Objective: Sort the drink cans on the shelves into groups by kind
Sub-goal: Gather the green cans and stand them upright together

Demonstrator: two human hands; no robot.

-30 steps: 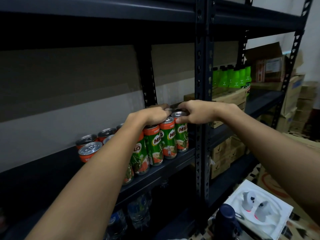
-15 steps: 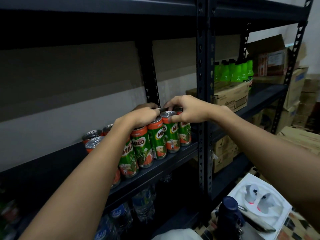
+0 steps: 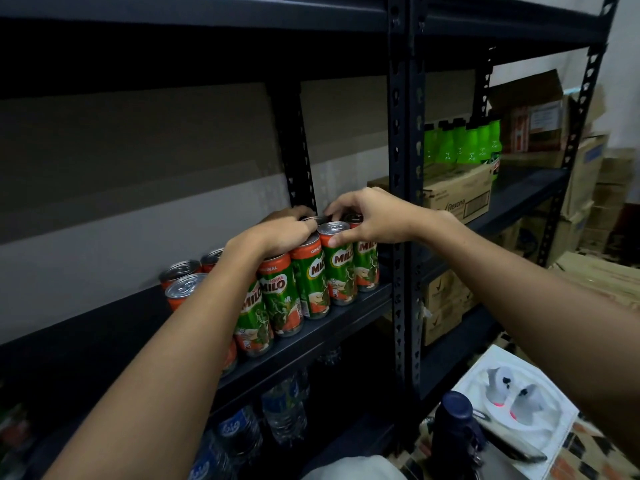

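Several green-and-orange Milo cans (image 3: 311, 275) stand in two rows on the dark metal shelf (image 3: 332, 327), next to its upright post. My left hand (image 3: 277, 233) lies over the tops of the middle cans, fingers curled down on a back-row can that is mostly hidden. My right hand (image 3: 367, 216) reaches over the right end of the rows. Its thumb presses the orange rim of a front can (image 3: 341, 265) and its fingers curl onto the top of a can behind it. Two more can tops (image 3: 185, 284) show to the left of my forearm.
The black upright post (image 3: 398, 202) stands right beside the cans. Green bottles (image 3: 464, 143) sit on a cardboard box (image 3: 457, 195) on the neighbouring shelf. Water bottles (image 3: 284, 410) fill the shelf below. A dark flask (image 3: 453, 431) and a white tray (image 3: 519, 410) lie at the lower right.
Both hands stay on the can tops. My right hand has opened from a fist, with fingers reaching over the back cans and the thumb on a front can. The view shifted slightly.
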